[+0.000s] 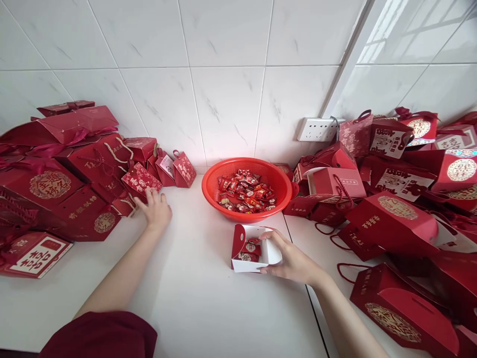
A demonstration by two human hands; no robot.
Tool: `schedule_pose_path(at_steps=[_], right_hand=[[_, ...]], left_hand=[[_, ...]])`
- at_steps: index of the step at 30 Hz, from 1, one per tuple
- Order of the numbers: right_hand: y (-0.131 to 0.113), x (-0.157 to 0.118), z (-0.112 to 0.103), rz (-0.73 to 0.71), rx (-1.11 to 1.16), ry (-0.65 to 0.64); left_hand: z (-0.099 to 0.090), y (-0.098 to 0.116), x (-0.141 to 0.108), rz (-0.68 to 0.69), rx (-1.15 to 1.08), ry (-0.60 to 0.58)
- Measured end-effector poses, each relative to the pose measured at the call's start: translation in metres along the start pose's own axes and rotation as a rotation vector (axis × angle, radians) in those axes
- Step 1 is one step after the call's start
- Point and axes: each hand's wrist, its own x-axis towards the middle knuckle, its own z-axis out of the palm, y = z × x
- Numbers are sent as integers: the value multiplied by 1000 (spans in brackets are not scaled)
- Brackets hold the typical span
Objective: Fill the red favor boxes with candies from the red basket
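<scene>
With my right hand (292, 261), I'm gripping the right end of an open box (237, 248), its fingers closing around the white inner flap from the far and near sides. My left hand (156, 211) is reaching farther left, its fingers spreading loosely beside a small floral box (139, 180); from here I can't tell whether they're touching it, but they aren't gripping anything that I'm seeing.

The open box is resting on the counter (186, 298), just on the near side of a red plastic basket (244, 215). A few wrapped candies (250, 247) are lying inside it and its top is gaping, so I'm judging it partly filled and unclosed. Many loose candies (248, 196) are lying in the basket.

Farther out, red gift boxes (87, 214) are piling up on the left, and a second heap (395, 214) is crowding the right; what most are holding, I can't tell. Beyond, a power socket (316, 130) is sitting low on the tiled wall (227, 40).
</scene>
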Motion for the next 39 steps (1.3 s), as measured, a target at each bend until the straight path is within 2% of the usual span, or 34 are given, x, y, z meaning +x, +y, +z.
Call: schedule_pose_path(at_steps=[3,6,11,13,18,21,24,27,30,34,39], right_hand=[[1,0,1,-12,-3,11],[0,0,1,-8,-5,7],[-1,2,3,-6,-12,16],[0,2,3,-12,-10,22],[3,3,5,-2,3,18],[4,3,6,9,-6,13],[4,3,6,24,-9,10],[4,3,5,38,-15,-1],[4,2,5,27,-13,-5],[3,2,5,11,-4,-4],[1,2,5,10,0,-4]], left_hand=[[2,24,5,35,-175,-42],[6,44,23,-66,-290,-31],[3,70,66,-277,-338,121],[1,76,83,-333,-354,132],[4,74,109,-398,-384,-31],[11,70,101,-387,-374,-81],[14,61,75,-350,-340,-64],[11,44,45,-337,-298,-49],[2,19,25,-343,-255,-41],[-10,-1,19,-344,-206,-35],[-16,-1,10,-320,-176,-40]])
